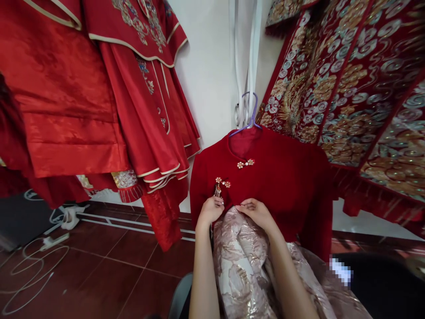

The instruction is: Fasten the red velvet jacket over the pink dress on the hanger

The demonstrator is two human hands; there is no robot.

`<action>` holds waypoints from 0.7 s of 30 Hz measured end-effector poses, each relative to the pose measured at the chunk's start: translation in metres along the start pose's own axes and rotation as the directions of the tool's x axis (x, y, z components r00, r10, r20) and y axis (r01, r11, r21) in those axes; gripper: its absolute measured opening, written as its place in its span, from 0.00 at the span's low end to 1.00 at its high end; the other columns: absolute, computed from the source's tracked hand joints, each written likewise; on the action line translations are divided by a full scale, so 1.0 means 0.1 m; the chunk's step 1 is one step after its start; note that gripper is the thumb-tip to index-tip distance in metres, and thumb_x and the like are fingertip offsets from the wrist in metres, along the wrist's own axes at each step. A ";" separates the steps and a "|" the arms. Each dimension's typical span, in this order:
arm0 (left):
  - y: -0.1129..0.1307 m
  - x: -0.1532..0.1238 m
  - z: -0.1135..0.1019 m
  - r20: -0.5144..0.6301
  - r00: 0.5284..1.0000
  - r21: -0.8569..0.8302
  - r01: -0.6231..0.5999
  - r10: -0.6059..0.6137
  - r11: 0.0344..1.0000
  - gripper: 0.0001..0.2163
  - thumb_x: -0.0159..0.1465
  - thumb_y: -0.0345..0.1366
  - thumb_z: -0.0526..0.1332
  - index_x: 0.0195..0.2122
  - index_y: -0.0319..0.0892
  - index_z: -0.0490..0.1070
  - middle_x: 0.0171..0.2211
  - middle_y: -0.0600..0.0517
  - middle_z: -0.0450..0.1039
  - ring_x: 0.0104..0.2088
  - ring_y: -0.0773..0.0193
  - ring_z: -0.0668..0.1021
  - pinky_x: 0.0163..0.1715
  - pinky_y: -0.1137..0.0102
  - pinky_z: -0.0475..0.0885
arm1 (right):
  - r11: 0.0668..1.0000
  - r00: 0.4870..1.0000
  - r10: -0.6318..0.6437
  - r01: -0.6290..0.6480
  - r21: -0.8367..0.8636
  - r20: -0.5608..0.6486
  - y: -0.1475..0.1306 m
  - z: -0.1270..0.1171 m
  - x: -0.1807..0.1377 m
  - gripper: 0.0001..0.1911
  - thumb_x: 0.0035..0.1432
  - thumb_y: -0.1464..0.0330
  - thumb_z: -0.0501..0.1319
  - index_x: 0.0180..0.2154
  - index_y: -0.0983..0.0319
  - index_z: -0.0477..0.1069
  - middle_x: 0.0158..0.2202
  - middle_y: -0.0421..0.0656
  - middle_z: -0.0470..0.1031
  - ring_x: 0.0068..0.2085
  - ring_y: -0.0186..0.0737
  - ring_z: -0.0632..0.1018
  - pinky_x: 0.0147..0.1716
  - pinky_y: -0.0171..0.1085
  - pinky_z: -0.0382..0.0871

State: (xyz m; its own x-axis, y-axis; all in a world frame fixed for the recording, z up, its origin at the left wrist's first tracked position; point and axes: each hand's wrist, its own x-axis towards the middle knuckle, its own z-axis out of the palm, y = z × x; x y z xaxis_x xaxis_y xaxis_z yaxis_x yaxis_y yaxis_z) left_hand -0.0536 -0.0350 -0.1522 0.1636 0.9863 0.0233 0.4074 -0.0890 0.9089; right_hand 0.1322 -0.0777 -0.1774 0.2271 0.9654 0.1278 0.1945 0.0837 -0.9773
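A dark red velvet jacket (282, 181) hangs on a purple hanger (249, 116) in front of me, over a pale pink brocade skirt (242, 261). Two pearl clasps show on it: one at the collar (245, 163) and one lower left (222, 182) with a small tassel. My left hand (210, 210) is closed, pinching the jacket's front edge just under the lower clasp. My right hand (256, 211) is closed too, its fingers gripping the jacket's edge beside the left hand. What the fingertips hold beyond cloth is too small to tell.
Red satin robes (99, 88) with cream trim hang at the left. Heavily embroidered red and gold garments (348, 79) hang at the right. White straps (245, 57) hang on the wall behind. White cables (36, 261) lie on the dark red tile floor at the left.
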 end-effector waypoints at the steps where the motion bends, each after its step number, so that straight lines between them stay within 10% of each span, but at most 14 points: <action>1: 0.01 0.00 -0.01 -0.008 1.000 -0.005 0.003 -0.003 1.000 0.09 0.52 0.20 0.61 0.35 0.33 0.73 0.33 0.46 0.77 0.30 0.68 0.77 0.37 0.73 0.72 | 0.999 0.999 0.025 -0.026 0.022 0.044 -0.05 -0.03 -0.03 0.18 0.39 0.58 0.70 0.28 0.64 0.73 0.25 0.42 0.77 0.26 0.34 0.74 0.29 0.33 0.69; 8: 0.01 -0.03 -0.09 -0.030 1.000 -0.028 -0.005 0.005 1.000 0.08 0.54 0.22 0.60 0.34 0.34 0.76 0.33 0.44 0.79 0.31 0.66 0.78 0.39 0.70 0.73 | 1.000 0.990 -0.016 0.015 0.009 0.140 -0.44 -0.02 -0.31 0.15 0.42 0.58 0.69 0.29 0.64 0.78 0.26 0.45 0.80 0.25 0.37 0.77 0.28 0.34 0.71; 21: 0.04 -0.01 0.00 -0.003 0.994 -0.282 0.103 -0.109 0.954 0.09 0.57 0.24 0.60 0.39 0.31 0.75 0.30 0.47 0.78 0.27 0.69 0.77 0.35 0.73 0.73 | 0.987 0.953 -0.158 0.157 -0.025 -0.259 -0.12 0.56 -0.09 0.15 0.50 0.59 0.61 0.35 0.64 0.75 0.32 0.46 0.80 0.33 0.40 0.80 0.38 0.39 0.75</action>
State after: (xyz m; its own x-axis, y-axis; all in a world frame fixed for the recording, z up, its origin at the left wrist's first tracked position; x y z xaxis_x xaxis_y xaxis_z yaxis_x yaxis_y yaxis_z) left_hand -0.0516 -0.0368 -0.1486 0.1154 0.9905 -0.0744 0.1522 0.0564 0.9867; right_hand 0.0744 -0.0738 -0.1766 0.4327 0.8427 0.3204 0.2516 0.2284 -0.9405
